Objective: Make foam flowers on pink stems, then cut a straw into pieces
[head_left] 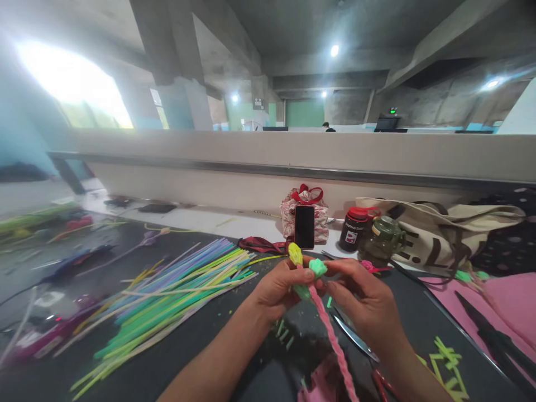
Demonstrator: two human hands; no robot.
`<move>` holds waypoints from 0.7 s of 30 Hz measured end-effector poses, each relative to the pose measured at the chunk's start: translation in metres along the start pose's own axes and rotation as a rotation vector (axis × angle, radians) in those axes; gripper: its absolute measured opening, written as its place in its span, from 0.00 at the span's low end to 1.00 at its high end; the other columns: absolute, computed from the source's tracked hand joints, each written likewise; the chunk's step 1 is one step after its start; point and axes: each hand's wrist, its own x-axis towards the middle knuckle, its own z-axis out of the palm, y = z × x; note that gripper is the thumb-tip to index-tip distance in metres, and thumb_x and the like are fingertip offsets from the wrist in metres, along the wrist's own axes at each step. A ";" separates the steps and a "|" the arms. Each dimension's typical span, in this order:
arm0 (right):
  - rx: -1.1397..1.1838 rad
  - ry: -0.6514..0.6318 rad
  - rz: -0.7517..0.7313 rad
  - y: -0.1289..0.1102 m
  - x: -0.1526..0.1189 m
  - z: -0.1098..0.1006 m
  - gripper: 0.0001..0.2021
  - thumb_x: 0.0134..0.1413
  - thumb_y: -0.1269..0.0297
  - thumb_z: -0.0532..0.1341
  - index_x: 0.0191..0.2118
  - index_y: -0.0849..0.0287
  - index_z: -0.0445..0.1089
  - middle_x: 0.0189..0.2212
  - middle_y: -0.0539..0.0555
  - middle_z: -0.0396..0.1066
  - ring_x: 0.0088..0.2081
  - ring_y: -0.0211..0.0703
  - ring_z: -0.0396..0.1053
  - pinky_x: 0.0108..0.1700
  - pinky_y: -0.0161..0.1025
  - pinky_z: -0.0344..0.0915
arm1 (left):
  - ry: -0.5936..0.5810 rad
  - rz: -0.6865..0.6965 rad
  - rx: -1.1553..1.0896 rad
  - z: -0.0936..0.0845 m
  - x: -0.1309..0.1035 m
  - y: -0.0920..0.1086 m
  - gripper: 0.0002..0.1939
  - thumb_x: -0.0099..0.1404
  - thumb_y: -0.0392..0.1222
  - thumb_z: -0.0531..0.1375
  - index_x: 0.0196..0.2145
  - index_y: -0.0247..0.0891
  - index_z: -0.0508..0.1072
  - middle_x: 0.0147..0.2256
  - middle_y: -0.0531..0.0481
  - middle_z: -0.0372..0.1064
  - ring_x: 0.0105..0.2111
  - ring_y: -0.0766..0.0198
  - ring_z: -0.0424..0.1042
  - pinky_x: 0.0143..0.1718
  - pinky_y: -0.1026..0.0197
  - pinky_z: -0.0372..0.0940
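A grey concrete ceiling (335, 28) with thick beams and lit lamps (334, 51) spread over the room, and a bright window (71, 84) glared at the left. A pale partition (251, 148) ran along the far edge of the tabletop (167, 354), whose surface was mostly dark, with a white strip at that edge. Long thin stems (176, 296) fanned over its left half in violet, green, yellow and cream. A canvas bag (422, 240) lay toward the far right corner. By the far edge, a phone (304, 227) stood upright before a red-patterned bag (322, 223).

The 2 hands met above the tabletop's middle. The left hand (282, 285) pinched a twisted pink stalk (330, 329) that slanted down toward the near edge. The right hand (364, 296) had fingers curled beside the green bud (317, 268) against the stalk; whether they gripped it could not be told. Green clippings (285, 336) dotted the dark surface below.
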 end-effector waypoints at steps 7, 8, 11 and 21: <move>0.058 -0.018 -0.025 -0.001 0.002 0.001 0.09 0.51 0.68 0.57 0.40 0.53 0.67 0.34 0.50 0.67 0.30 0.37 0.67 0.30 0.32 0.64 | -0.016 -0.021 -0.020 -0.003 0.002 -0.003 0.12 0.43 0.35 0.65 0.28 0.32 0.71 0.21 0.51 0.68 0.22 0.69 0.67 0.31 0.64 0.61; 0.062 -0.011 -0.009 -0.001 0.002 0.001 0.09 0.51 0.67 0.57 0.40 0.53 0.67 0.34 0.50 0.67 0.31 0.37 0.67 0.30 0.32 0.64 | -0.011 -0.025 -0.023 -0.003 0.002 -0.004 0.12 0.42 0.35 0.66 0.28 0.32 0.71 0.21 0.51 0.68 0.22 0.68 0.67 0.31 0.64 0.61; 0.039 0.028 0.042 0.000 0.001 0.001 0.10 0.50 0.66 0.58 0.41 0.54 0.67 0.33 0.50 0.68 0.31 0.39 0.66 0.29 0.32 0.63 | 0.022 -0.030 -0.045 -0.005 0.002 -0.003 0.13 0.42 0.35 0.66 0.28 0.32 0.70 0.21 0.50 0.69 0.22 0.67 0.67 0.32 0.62 0.61; 0.011 0.021 0.020 0.000 0.002 -0.001 0.08 0.50 0.66 0.56 0.38 0.54 0.69 0.33 0.51 0.68 0.32 0.39 0.66 0.31 0.34 0.62 | 0.052 -0.058 -0.102 -0.004 0.004 -0.003 0.11 0.42 0.34 0.65 0.26 0.33 0.69 0.20 0.52 0.67 0.21 0.68 0.66 0.32 0.61 0.61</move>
